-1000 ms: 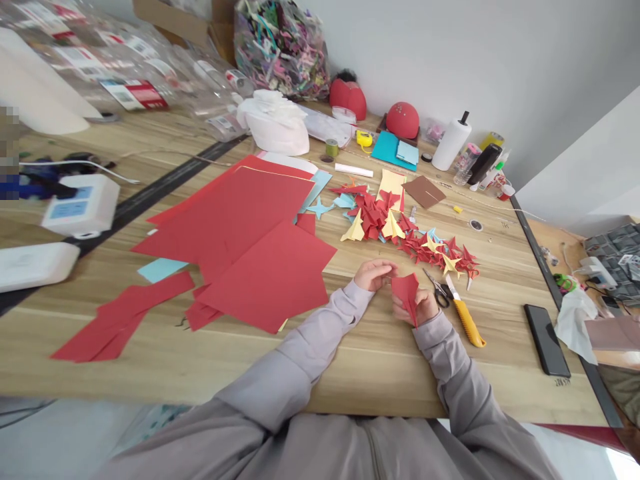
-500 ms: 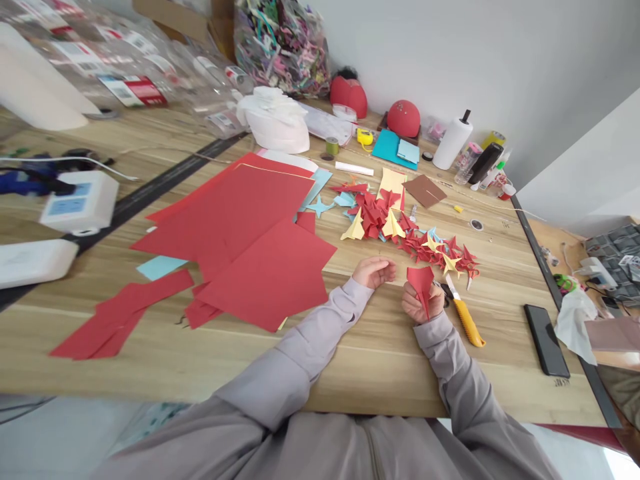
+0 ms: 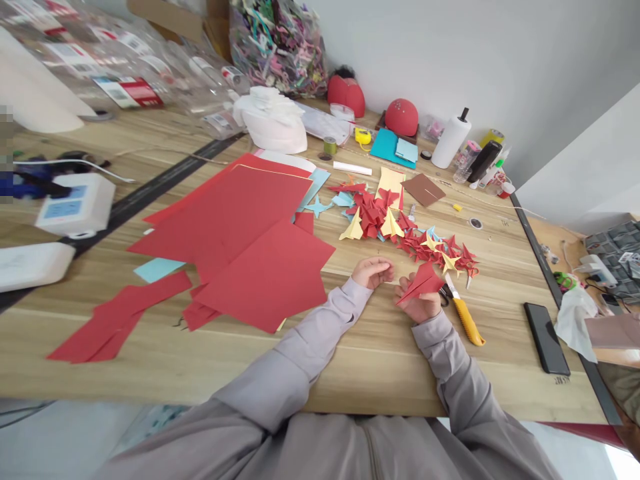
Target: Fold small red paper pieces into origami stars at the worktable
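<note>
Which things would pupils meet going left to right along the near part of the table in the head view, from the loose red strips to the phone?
red paper strips → red paper sheets → left hand → right hand holding folded red paper → yellow utility knife → black smartphone

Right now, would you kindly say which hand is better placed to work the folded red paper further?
Left, I would judge: the left hand is empty and loosely curled just beside the folded red paper, while the right hand is occupied holding it.
</note>
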{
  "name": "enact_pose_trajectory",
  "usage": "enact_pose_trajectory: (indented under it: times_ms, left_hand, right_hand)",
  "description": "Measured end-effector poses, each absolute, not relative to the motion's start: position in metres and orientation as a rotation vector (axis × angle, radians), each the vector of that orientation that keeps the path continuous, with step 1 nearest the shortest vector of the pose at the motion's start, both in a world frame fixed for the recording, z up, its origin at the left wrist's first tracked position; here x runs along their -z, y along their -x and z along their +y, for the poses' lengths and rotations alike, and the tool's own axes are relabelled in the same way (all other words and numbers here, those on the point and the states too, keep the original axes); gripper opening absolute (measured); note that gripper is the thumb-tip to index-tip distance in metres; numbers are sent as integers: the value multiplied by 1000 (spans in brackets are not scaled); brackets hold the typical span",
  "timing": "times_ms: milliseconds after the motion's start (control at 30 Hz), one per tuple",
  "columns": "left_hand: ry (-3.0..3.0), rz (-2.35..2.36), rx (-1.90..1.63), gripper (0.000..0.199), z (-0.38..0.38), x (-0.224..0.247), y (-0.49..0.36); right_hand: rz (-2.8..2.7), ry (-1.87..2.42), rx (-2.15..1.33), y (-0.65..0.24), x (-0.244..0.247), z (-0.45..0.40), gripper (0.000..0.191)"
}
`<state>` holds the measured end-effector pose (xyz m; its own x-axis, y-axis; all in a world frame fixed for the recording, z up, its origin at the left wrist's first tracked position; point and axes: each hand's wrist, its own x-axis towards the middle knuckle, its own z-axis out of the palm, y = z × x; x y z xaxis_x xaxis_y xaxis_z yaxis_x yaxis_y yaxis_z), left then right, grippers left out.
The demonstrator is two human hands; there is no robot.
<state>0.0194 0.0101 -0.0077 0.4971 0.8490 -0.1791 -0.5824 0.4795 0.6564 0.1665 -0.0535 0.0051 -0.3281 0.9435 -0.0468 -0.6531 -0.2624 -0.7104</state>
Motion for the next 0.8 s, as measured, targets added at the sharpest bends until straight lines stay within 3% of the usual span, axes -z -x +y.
enact_pose_trajectory:
  times_ms: [300, 800]
  left_hand:
    - [-714, 542, -913, 36, 5, 9, -26]
    - [-643, 730, -1121, 35, 19, 9, -17]
  right_hand:
    - [-722, 829, -1514, -161, -1, -50, 21]
    - [-880, 1030, -1000, -166, 14, -42, 18]
